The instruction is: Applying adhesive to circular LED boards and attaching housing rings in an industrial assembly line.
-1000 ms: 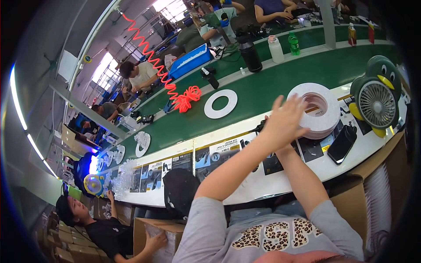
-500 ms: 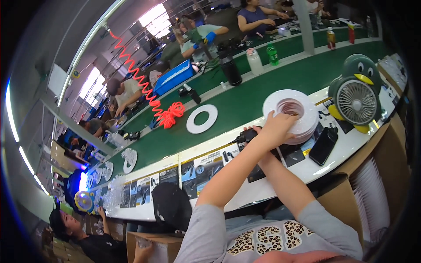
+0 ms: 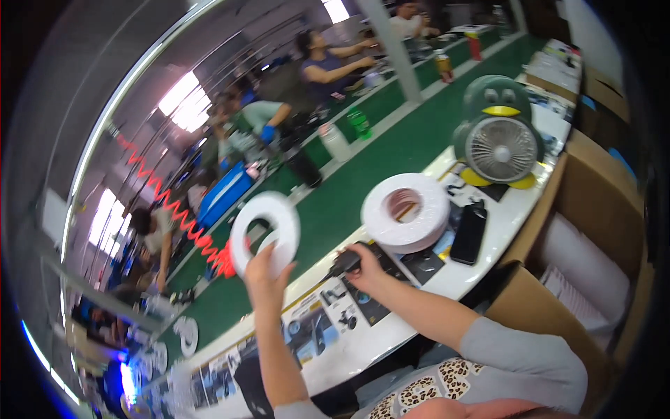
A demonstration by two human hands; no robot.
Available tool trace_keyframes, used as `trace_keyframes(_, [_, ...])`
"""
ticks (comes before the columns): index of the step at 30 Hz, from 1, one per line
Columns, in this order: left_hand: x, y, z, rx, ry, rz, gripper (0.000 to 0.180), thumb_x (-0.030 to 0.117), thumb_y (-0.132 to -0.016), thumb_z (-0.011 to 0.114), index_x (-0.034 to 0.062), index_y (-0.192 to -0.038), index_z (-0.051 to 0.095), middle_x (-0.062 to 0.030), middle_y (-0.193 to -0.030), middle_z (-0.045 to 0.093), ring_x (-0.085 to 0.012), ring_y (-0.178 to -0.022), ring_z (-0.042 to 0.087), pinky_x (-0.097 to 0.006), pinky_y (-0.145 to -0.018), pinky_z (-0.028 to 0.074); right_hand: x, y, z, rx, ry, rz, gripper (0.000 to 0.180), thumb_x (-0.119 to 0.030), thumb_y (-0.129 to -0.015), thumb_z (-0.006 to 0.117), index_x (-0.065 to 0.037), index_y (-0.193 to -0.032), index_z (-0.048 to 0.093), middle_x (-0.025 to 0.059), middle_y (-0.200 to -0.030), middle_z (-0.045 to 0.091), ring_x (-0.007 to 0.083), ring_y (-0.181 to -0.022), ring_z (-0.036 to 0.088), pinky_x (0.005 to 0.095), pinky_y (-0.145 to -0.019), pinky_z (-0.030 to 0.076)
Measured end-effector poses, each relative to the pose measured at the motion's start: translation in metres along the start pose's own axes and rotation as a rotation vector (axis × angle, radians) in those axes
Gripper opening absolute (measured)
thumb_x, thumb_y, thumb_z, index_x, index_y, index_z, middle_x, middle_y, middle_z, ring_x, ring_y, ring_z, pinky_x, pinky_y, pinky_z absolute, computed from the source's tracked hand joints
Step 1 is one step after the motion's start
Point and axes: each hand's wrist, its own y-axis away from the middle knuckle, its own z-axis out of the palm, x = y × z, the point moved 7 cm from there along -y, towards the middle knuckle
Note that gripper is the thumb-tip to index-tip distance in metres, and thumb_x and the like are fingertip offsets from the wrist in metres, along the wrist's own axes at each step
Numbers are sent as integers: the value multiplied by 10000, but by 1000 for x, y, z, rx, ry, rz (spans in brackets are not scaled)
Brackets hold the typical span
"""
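Observation:
My left hand (image 3: 266, 283) is raised over the green conveyor belt, its fingers closed on the lower edge of a flat white ring (image 3: 243, 234). Part of a second white ring seems to lie on the belt behind it. Over the front edge of the belt, my right hand (image 3: 366, 271) grips a small black device (image 3: 347, 262), whose kind I cannot make out. A thick stack of white rings (image 3: 408, 216) sits on the white ledge beyond my right hand. To its right lies a black smartphone (image 3: 469, 232).
A penguin-shaped fan (image 3: 501, 133) stands at the right of the ledge. Printed sheets line the ledge. Open cardboard boxes (image 3: 530, 307) are at my right. A black bottle (image 3: 301, 166), a white bottle (image 3: 335, 143) and a red coiled hose (image 3: 185, 222) are across the belt, where other people work.
My left hand has left the ring stack and swung left, now carrying a white ring. My right hand still has the black device; my arms are no longer crossed. The view has turned.

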Motion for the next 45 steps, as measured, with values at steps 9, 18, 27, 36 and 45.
trace_keyframes(9, [-98,114,29,-198,89,-312,522,14,-627,808,27,-1090,567,-134,-897,614,-298,-860,599,-377,-797,467,-1,6,26,-107,18,-117,157,-264,-847,672,-117,-884,632,85,-940,722,171,-745,707,214,-509,516])
trace_keyframes(18, [-36,120,85,-510,111,-95,585,92,-618,842,56,-1145,592,-154,-992,660,-337,-930,606,-422,-852,460,-8,24,38,-47,21,-133,204,-268,-847,706,-117,-952,618,98,-1002,708,199,-827,699,247,-682,561])
trace_keyframes(27, [-29,128,88,-688,166,78,503,140,-625,848,53,-1076,644,-123,-1079,658,-346,-1056,576,-430,-939,427,-6,25,41,-60,168,-143,266,-280,-852,708,-111,-1027,599,79,-1004,693,163,-838,673,264,-762,542])
trace_keyframes(36, [-81,114,109,-290,3,-150,567,190,-756,757,-62,-1204,519,-282,-1216,549,-451,-1145,506,-482,-994,403,2,31,57,-288,406,-316,284,-198,-864,668,-151,-1120,554,31,-1093,663,50,-853,608,191,-584,377])
trace_keyframes(45, [-87,125,118,-207,37,-234,603,207,-709,785,-22,-1213,548,-249,-1187,590,-414,-1108,556,-466,-976,438,-19,45,61,-108,744,-561,331,-180,-901,677,-101,-1192,542,23,-1142,661,77,-950,613,201,-626,433])
